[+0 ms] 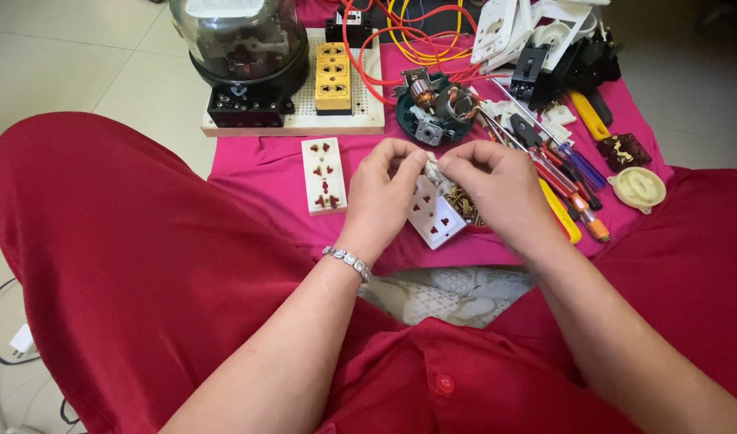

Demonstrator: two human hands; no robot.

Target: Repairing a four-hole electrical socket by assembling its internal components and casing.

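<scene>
Both hands meet over the pink cloth (pixel 264 165), the left hand (pixel 382 193) and the right hand (pixel 497 189) each pinching a small pale part (pixel 432 167) between thumb and fingertips, so it sits right between the two sets of fingers. Just below the fingers lies a white socket plate (pixel 434 215) (partly hidden by the hands), with a heap of small screws (pixel 462 204) beside it. Another socket plate (pixel 323 174) lies just left of the left-hand fingers.
</scene>
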